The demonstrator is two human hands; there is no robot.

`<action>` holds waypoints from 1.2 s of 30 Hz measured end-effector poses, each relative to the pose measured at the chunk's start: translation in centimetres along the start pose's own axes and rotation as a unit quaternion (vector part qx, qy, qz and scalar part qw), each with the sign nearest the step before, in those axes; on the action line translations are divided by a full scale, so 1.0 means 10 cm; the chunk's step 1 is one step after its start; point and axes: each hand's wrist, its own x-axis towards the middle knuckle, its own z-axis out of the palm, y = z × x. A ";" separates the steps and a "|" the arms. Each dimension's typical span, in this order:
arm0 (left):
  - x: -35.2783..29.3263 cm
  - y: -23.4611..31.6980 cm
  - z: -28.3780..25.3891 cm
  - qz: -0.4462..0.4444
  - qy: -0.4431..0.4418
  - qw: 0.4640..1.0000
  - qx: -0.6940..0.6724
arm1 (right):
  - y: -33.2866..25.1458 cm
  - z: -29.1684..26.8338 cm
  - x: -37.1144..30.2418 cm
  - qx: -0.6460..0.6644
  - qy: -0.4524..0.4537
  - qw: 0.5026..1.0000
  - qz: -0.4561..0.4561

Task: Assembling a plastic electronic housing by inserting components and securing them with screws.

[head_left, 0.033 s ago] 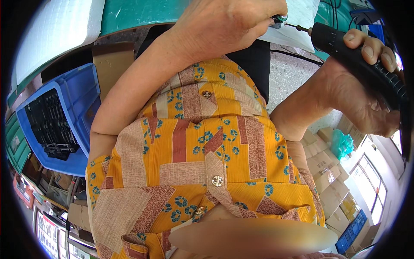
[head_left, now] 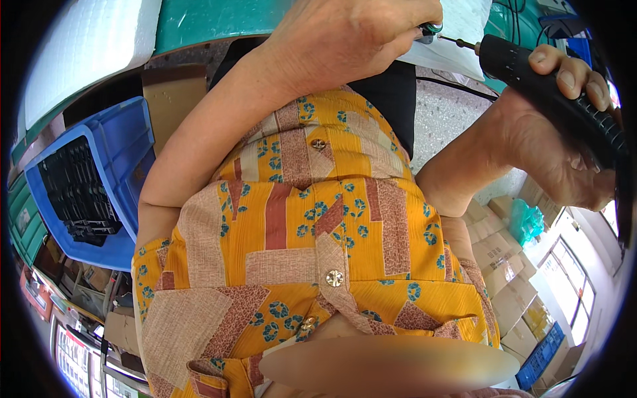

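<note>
My right hand is wrapped round a black electric screwdriver at the upper right. Its thin bit points left, with the tip close to a small dark-and-green part. That part is pinched in the fingers of my left hand at the top of the view, and most of it is hidden by them. Whether the bit touches the part I cannot tell. Beneath both lies a white sheet on a green tabletop.
A blue crate holding several black plastic parts stands at the left. White foam lies on the table at the upper left. A black cable runs near the table edge. Cardboard boxes are stacked at the lower right.
</note>
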 end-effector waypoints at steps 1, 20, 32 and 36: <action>0.00 -0.01 0.01 0.019 0.020 1.000 -0.004 | 0.01 -0.01 0.00 -0.012 0.013 1.000 -0.002; 0.05 0.07 -0.07 0.021 -0.014 0.999 0.037 | 0.08 0.01 -0.05 0.011 0.017 1.000 -0.015; -0.01 0.00 0.00 0.008 0.000 1.000 0.007 | 0.05 0.08 -0.06 -0.029 0.042 0.998 -0.025; -0.02 -0.02 0.02 0.013 0.008 1.000 0.006 | 0.06 0.05 -0.04 -0.037 0.016 0.998 -0.045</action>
